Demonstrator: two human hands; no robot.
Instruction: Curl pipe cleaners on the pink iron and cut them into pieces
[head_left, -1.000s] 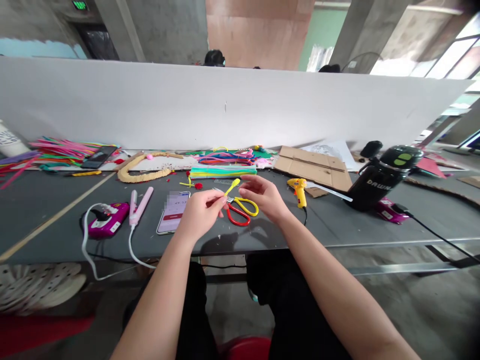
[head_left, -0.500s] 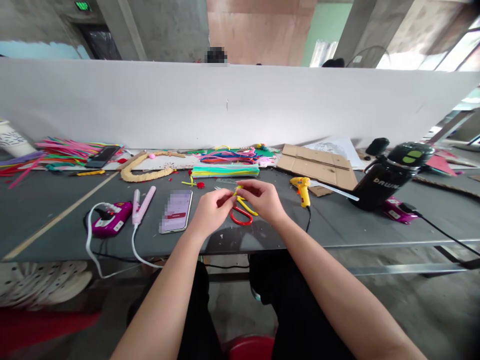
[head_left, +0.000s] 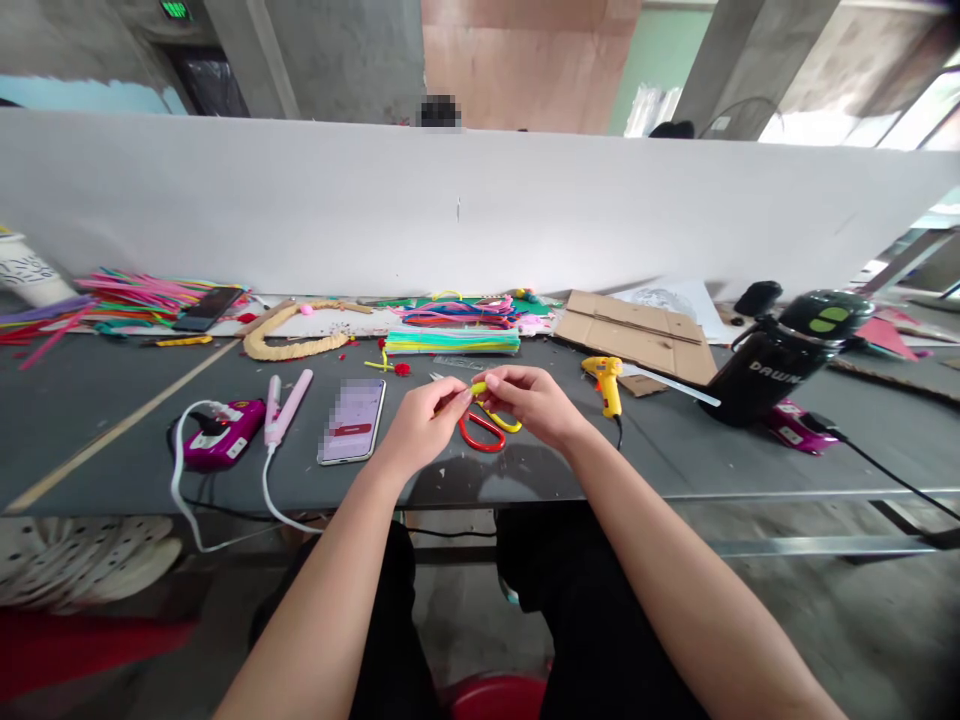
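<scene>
My left hand [head_left: 424, 420] and my right hand [head_left: 534, 402] meet above the grey table [head_left: 90, 400], both pinching a short yellow pipe cleaner [head_left: 478, 388] between fingertips. Right under them lie scissors [head_left: 484, 425] with one red and one yellow handle loop. A phone [head_left: 352, 420] rests just left of my left hand. A yellow glue gun [head_left: 606, 382] stands to the right of my right hand.
Bundles of coloured pipe cleaners [head_left: 450, 342] lie behind the hands and at far left [head_left: 127, 295]. A pink hair straightener [head_left: 283, 408], a magenta device [head_left: 223, 432], flat cardboard [head_left: 637, 335] and a black jug [head_left: 784, 358] surround the spot. A white partition [head_left: 465, 210] backs the table.
My right hand came in from open beside the pipe cleaner and closed on its tip. The pipe cleaner, upright in my left hand before, is now low between both hands.
</scene>
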